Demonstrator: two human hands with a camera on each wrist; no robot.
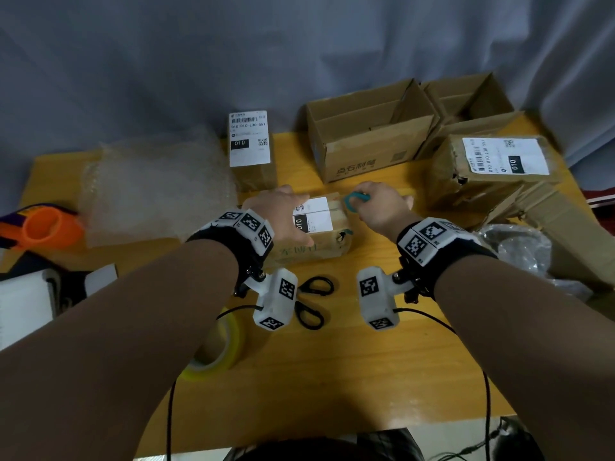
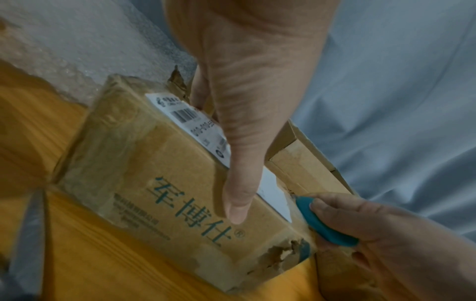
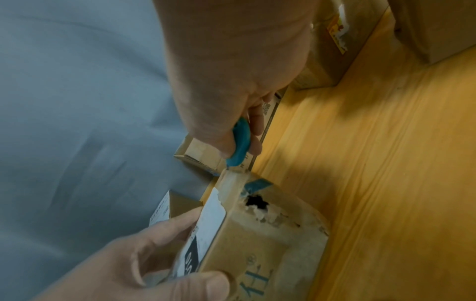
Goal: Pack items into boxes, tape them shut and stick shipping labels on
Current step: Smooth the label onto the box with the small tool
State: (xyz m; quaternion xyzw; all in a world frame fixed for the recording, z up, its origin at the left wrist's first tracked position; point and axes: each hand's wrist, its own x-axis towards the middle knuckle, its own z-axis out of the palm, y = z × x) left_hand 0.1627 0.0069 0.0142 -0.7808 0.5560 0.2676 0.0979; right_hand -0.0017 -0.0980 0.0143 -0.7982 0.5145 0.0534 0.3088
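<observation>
A small taped cardboard box (image 1: 309, 251) with a white shipping label (image 1: 314, 216) lies at the table's middle, its near right corner torn. My left hand (image 1: 283, 211) grips it from above, the thumb (image 2: 239, 163) down the printed front face (image 2: 159, 183) and the fingers over the far side. My right hand (image 1: 376, 207) pinches a small teal cutter (image 1: 354, 198). The cutter (image 3: 240, 142) has its tip on the taped top edge at the right end of the box (image 3: 270, 234), just past the label (image 2: 195, 126). The blade itself is hidden.
On the wooden table (image 1: 332, 377) stand open cardboard boxes (image 1: 369, 128) at the back, a labelled box (image 1: 253, 151) behind my left hand and another (image 1: 492, 168) at right. Bubble wrap (image 1: 156, 184), an orange tape dispenser (image 1: 46, 227), a yellow tape roll (image 1: 216, 351) and black scissors (image 1: 312, 301) lie nearby.
</observation>
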